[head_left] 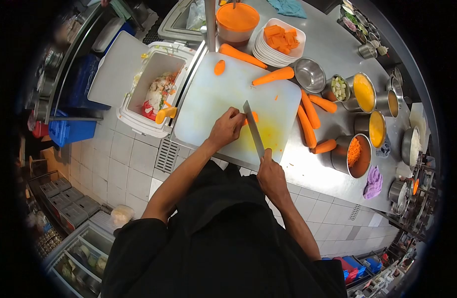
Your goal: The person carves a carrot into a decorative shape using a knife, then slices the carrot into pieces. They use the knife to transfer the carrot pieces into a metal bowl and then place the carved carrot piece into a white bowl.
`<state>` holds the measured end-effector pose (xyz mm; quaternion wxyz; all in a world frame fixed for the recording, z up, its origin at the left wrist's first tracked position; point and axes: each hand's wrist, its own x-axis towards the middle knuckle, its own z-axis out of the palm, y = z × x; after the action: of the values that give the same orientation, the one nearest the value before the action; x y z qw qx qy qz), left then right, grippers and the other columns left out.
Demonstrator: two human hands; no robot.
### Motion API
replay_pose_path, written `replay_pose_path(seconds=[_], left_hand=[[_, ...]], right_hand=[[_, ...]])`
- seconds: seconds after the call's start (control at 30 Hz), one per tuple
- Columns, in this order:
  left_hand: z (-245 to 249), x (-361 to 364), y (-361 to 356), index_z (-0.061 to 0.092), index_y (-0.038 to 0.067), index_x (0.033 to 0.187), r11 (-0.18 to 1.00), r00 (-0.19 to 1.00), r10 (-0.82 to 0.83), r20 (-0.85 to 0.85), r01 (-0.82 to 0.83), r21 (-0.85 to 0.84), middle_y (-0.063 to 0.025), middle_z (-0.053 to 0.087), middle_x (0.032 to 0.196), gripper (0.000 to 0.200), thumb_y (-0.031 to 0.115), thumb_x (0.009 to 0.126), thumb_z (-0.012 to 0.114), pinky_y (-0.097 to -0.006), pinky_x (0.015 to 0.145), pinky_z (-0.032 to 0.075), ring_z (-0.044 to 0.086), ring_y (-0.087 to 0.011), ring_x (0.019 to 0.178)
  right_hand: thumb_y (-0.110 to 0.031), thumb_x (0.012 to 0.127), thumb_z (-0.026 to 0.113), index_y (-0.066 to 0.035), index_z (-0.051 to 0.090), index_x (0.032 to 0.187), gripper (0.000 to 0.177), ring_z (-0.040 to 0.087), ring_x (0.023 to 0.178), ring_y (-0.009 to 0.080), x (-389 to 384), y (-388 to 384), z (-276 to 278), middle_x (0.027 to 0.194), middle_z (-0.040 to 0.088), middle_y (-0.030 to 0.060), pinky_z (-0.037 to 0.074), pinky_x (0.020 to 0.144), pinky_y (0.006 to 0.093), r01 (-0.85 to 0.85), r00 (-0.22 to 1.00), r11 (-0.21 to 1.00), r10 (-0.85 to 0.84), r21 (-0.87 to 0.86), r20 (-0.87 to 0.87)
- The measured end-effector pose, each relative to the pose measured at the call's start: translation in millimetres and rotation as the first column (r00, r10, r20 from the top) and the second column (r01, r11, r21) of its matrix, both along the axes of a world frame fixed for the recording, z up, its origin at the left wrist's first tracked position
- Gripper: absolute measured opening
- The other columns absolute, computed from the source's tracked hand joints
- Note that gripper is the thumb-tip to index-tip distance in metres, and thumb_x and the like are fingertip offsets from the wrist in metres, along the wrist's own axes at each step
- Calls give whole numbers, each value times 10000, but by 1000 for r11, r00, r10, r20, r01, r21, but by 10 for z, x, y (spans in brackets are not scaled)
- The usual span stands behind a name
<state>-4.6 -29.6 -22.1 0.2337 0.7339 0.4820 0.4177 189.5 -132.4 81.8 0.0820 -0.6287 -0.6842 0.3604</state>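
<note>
My right hand (272, 178) is closed round the handle of a kitchen knife (255, 133). Its long blade points away from me over the white cutting board (203, 94). Curled fingers of my left hand (228, 129) hold a carrot piece (254, 117) against the board, just beside the blade, which partly hides it. A carrot end (219, 67) lies at the board's far left. One whole carrot (273, 76) rests across the far right corner, and another carrot (243, 56) lies along the far edge. Yellow-orange stains mark the board near the knife.
Several carrots (308, 124) lie right of the board. Beyond are stacked white dishes (268, 55) topped with carrot slices (282, 39), a steel bowl (310, 74) and a pot (337, 158) of shredded carrot. An open scrap bin (139, 97) stands left; a purple cloth (373, 183) lies right.
</note>
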Motion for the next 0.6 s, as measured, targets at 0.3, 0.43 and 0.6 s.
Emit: replay_pose_path(seconds=[0.3, 0.43, 0.6], left_hand=[[-31, -37, -27, 643, 65, 1023, 999, 999, -19, 51, 20, -33, -121, 583, 980, 132, 9, 904, 636, -413, 722, 550, 652, -316, 815], [-3, -16, -6, 632, 60, 1006, 1000, 1000, 3, 20, -2, -10, -126, 584, 982, 122, 6, 898, 628, -418, 726, 550, 657, -322, 830], [-56, -44, 3, 636, 55, 1022, 1000, 999, -25, 27, 25, -4, -130, 585, 981, 138, 6, 893, 627, -415, 722, 553, 659, -323, 838]], right_hand=[[-76, 1027, 462, 32, 380, 1109, 158, 627, 665, 499, 14, 91, -377, 675, 605, 294, 478, 569, 572, -10, 1000, 991, 8, 132, 18], [-69, 1024, 458, 33, 379, 1112, 156, 632, 670, 496, -53, 40, 38, 672, 605, 294, 494, 580, 567, -23, 998, 997, 19, 78, 52], [-65, 1020, 460, 31, 382, 1109, 152, 635, 669, 490, -44, 22, -321, 660, 600, 289, 499, 585, 565, -21, 999, 988, 17, 156, 27]])
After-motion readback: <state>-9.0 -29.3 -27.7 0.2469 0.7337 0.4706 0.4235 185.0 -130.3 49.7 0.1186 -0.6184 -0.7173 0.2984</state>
